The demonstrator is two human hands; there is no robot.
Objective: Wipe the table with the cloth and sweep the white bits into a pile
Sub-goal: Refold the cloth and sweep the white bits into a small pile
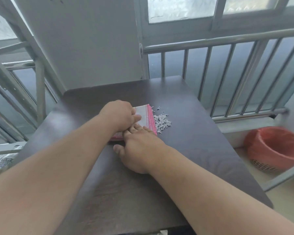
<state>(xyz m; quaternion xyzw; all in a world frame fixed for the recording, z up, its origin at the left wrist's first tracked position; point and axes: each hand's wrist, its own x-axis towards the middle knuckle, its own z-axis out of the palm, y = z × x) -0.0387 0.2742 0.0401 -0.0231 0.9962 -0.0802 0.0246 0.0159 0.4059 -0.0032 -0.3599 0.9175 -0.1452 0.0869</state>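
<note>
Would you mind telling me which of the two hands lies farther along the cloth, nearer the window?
The left hand; it presses the cloth at its far end, while the right hand rests at the near end.

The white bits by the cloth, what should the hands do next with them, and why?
Probably nudge the cloth a little further right. Both hands, left hand and right hand, press on it, and its pink edge already touches the white bits. A few strays lie just beyond the heap, so a short push angled their way should gather them in.
</note>
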